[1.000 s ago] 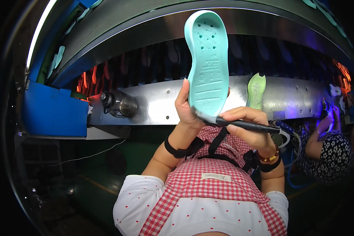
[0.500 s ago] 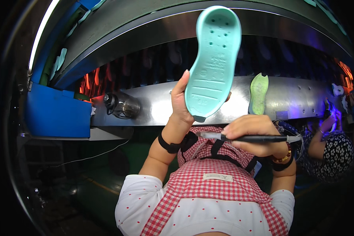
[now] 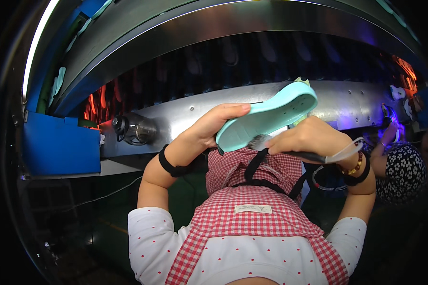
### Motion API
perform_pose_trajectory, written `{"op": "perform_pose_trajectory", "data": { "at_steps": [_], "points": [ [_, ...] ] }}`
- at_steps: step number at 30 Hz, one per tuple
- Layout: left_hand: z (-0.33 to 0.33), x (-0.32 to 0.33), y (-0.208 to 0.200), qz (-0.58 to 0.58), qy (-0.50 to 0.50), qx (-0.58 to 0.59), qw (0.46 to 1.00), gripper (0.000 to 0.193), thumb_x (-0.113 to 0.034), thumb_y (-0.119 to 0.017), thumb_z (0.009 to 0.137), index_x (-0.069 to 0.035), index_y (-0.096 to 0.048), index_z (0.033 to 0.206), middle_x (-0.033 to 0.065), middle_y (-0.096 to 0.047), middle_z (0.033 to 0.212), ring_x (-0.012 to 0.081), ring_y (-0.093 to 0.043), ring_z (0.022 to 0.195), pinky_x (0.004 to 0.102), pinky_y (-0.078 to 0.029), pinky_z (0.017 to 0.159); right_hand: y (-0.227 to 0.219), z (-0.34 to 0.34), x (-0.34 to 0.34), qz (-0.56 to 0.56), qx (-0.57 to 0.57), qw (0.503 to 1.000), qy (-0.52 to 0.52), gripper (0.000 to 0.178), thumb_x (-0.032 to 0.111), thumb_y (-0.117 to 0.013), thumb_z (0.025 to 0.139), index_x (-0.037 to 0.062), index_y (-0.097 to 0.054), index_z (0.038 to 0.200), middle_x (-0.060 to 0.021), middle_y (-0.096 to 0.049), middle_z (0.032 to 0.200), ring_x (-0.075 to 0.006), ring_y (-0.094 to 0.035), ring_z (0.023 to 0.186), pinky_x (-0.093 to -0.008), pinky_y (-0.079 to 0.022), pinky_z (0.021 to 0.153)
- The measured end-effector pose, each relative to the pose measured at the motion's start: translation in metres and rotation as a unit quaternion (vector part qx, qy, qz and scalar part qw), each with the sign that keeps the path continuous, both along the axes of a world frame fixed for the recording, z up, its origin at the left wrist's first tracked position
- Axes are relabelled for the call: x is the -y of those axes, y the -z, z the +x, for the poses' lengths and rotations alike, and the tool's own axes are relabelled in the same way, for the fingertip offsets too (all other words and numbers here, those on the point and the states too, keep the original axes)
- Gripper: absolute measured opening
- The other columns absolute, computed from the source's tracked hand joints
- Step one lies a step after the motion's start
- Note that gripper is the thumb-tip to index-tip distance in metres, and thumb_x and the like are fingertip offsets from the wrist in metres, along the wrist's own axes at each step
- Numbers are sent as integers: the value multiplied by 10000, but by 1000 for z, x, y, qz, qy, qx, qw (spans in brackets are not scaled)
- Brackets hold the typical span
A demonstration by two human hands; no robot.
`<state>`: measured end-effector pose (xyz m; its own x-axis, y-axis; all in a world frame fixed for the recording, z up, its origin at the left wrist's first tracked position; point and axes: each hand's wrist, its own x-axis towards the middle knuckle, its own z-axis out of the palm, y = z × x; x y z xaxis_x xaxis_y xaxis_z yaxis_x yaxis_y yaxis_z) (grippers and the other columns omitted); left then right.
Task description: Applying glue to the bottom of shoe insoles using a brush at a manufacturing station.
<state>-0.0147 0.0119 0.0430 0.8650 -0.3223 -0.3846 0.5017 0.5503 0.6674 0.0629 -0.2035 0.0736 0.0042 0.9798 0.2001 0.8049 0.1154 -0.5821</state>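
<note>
A turquoise shoe sole (image 3: 266, 116) with raised walls is held up in front of me, tilted, with its hollow inner face toward me and its heel end up to the right. My left hand (image 3: 218, 124) grips it around the toe end, thumb along the outer wall. In my right hand (image 3: 304, 138) is a black-handled brush (image 3: 309, 156) with a pale tube at the handle's rear. The brush's bristle head (image 3: 258, 142) is at the sole's lower edge near the toe; whether it touches I cannot tell. Behind the turquoise one, a yellow-green sole (image 3: 301, 81) is mostly hidden.
A metal ledge (image 3: 176, 111) runs across in front of me, with a dark transparent jug (image 3: 137, 129) on its left. Blue box (image 3: 62, 145) at far left. Beyond the ledge are dark openings with glowing red heaters (image 3: 98, 102). A co-worker's flowered sleeve (image 3: 404, 173) is at right.
The turquoise sole has come down and turned from upright to slanted, its heel now to the right. My right hand has brought the brush up to the sole's lower edge.
</note>
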Motion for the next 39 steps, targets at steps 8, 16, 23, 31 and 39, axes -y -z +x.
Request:
{"op": "perform_pose_trajectory", "data": {
  "at_steps": [8,16,23,31,39],
  "points": [
    [-3,-9,5,55,-17,10,998,394,-199,-533,840,68,-485,1124,168,-579,1019,199,-613,848,306,-520,737,-5,12,13,-53,20,997,61,207,81,-566,696,75,-626,894,-80,-636,915,-246,-606,831,-301,-475,666],
    [0,8,42,-145,-55,-3,988,541,-335,-470,843,29,-371,1231,237,-491,1138,342,-552,974,498,-473,802,21,0,0,13,-385,894,230,211,39,-617,738,9,-633,947,-76,-641,783,-103,-583,607,-206,-469,566],
    [-3,13,71,-230,-95,-4,969,470,-304,-438,858,11,-409,1205,198,-520,1130,329,-570,955,509,-467,802,65,31,-4,248,-281,814,443,172,21,-569,778,-14,-625,937,-50,-596,711,-59,-502,497,-184,-407,467],
    [-29,-10,68,-221,-158,39,962,515,-255,-505,833,32,-374,1239,178,-512,1149,288,-550,1001,486,-471,806,79,-19,20,270,-418,819,285,279,121,-548,768,-80,-561,961,-198,-611,796,-87,-450,377,-181,-330,359],
    [-53,-167,-49,-135,-313,396,853,621,-447,-324,849,20,-338,1258,236,-486,1150,465,-501,979,601,-414,797,125,6,47,376,-615,646,251,270,120,-412,893,-16,-457,1122,-182,-500,1162,-49,-355,392,-174,-299,389]
  ]
}}
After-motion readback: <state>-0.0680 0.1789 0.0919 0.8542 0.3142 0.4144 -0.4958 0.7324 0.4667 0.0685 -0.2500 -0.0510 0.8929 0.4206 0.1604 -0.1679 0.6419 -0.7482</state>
